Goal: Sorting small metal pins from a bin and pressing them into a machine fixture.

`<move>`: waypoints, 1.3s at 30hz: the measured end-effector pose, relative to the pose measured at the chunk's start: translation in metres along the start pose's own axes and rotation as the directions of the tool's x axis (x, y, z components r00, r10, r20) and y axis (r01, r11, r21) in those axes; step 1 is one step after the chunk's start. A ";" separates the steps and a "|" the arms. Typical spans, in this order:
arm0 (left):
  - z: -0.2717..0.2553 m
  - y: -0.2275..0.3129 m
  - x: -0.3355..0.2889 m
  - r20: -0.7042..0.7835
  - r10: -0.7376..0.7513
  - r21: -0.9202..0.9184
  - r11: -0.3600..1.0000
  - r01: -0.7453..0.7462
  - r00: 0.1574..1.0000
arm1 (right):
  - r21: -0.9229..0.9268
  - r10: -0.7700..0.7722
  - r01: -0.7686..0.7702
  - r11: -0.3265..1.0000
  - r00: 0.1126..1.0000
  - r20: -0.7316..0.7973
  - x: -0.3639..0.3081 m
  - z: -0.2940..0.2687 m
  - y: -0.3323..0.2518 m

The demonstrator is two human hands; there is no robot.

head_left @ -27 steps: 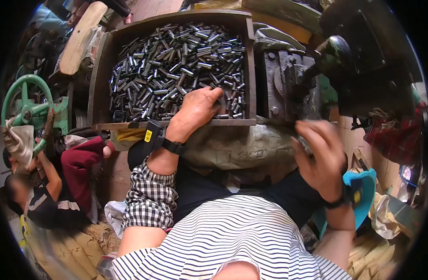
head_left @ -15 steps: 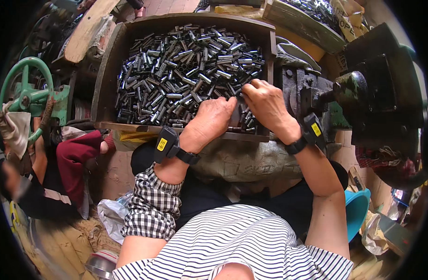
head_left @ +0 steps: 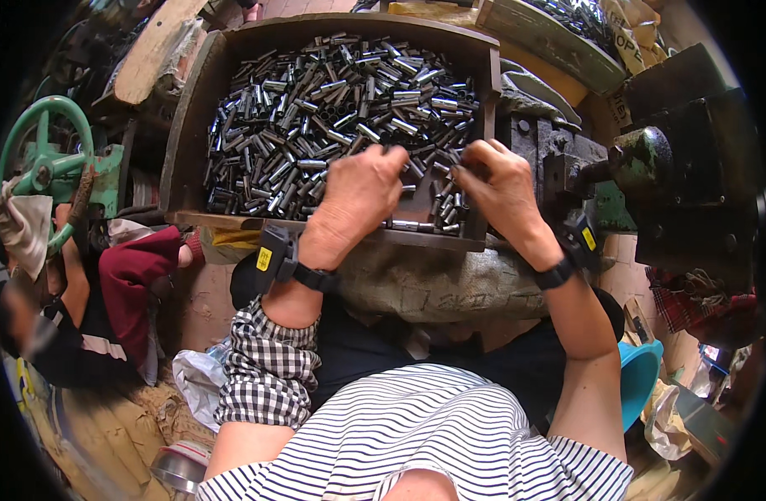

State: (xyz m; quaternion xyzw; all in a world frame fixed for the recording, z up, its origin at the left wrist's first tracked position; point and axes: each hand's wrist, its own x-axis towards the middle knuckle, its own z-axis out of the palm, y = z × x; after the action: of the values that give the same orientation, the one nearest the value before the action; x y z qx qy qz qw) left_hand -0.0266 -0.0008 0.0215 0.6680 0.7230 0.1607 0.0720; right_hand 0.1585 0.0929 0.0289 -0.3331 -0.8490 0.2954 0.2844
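Note:
A wooden box (head_left: 176, 159) in front of me holds a heap of short, shiny metal tubes (head_left: 274, 150). My left hand (head_left: 362, 190) is over the near middle of the heap, fingers curled in and their tips partly blurred; what they hold, if anything, is hidden. At the box's right side is my right hand (head_left: 502, 188), thumb and fingers pinched together close to some tubes. Whether a tube sits between those fingertips is too small to tell. Below the hands, a few tubes lie in the near right corner, where the heap thins out. Each wrist wears a black strap with a small device.
A dark machine (head_left: 684, 167) stands close at the right, beside the box. To the left are a green handwheel (head_left: 45, 171) and another person in dark red trousers (head_left: 136, 288). A blue basin (head_left: 639, 380) is by my right elbow. Another tube-filled crate (head_left: 558, 42) stands behind.
My hands, fingertips nearly meeting before, have moved apart: the left one leftward, the right one rightward. More tubes now show in the gap between them.

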 end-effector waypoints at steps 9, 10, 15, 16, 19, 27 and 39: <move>0.017 0.005 0.004 -0.076 0.183 -0.018 0.983 -0.185 0.980 | 0.521 0.307 -0.308 0.796 0.947 0.092 -0.054 -0.013 0.007; 0.022 0.006 0.003 -0.035 0.209 -0.013 0.978 -0.209 0.977 | 0.544 0.293 -0.296 0.785 0.951 0.094 -0.056 -0.014 0.008; 0.036 0.024 0.014 0.078 0.390 -0.005 0.921 -0.390 0.918 | 0.541 0.316 -0.331 0.773 0.941 0.125 -0.054 -0.018 0.012; 0.038 0.024 0.016 0.079 0.390 -0.005 0.921 -0.390 0.918 | 0.520 0.282 -0.288 0.804 0.955 0.093 -0.054 -0.018 0.012; 0.041 0.025 0.020 0.130 0.399 0.055 0.911 -0.408 0.908 | 0.493 0.273 -0.282 0.823 0.958 0.093 -0.054 -0.018 0.013; 0.041 0.032 0.015 0.045 0.269 -0.022 0.963 -0.268 0.962 | 0.716 0.365 -0.402 0.570 0.905 0.217 -0.056 -0.016 0.016; 0.031 0.042 0.007 0.458 -0.007 -0.880 -0.142 0.452 0.889 | 0.836 0.414 -0.422 0.351 0.871 0.265 -0.059 -0.016 0.021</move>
State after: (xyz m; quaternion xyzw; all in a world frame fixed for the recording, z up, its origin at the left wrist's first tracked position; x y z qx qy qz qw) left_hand 0.0220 0.0131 0.0073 0.2667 0.4522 0.5188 0.6748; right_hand 0.2139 0.0677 0.0079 -0.3436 -0.4634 0.7492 0.3254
